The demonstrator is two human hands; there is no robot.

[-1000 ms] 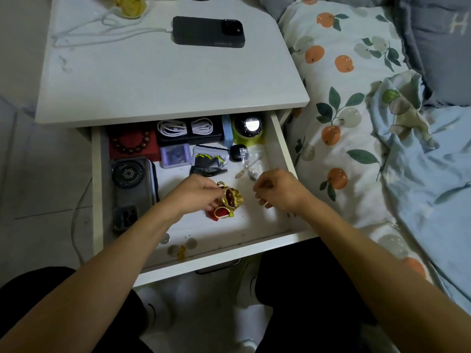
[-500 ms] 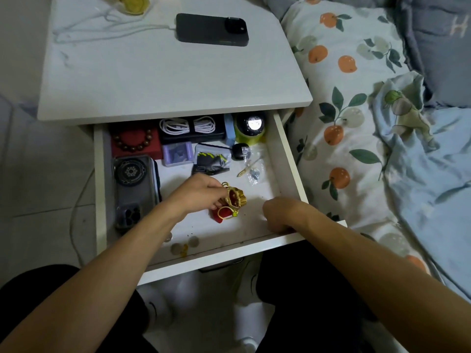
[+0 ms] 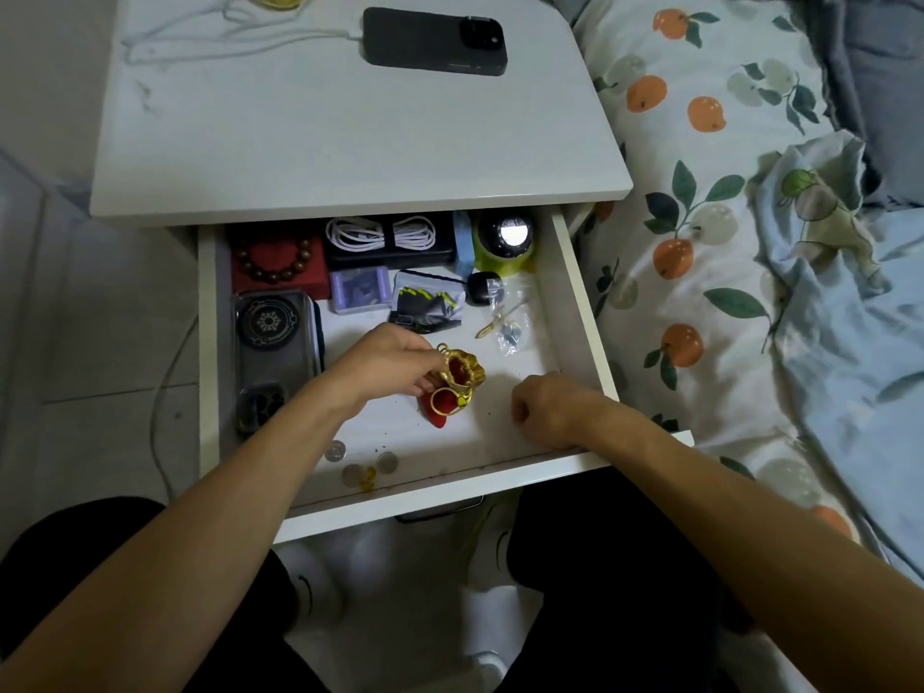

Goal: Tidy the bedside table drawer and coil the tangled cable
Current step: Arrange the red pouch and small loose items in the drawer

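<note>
The white bedside drawer stands pulled out under the table top. My left hand pinches a small gold and red pouch over the drawer floor, above a red piece with a gold ring. My right hand rests curled near the drawer's front right corner; whether it holds anything I cannot see. A coiled white cable lies on a black box at the back of the drawer. A loose white cable runs across the table top into a black phone.
In the drawer: a red box with a bead bracelet, a clear phone case, a purple box, a black and yellow packet, a green jar, small plastic bags, coins. The bed borders the right.
My right hand drew back from beside the pouch to the drawer's front right corner. My left hand kept hold of the pouch at about the same spot.
</note>
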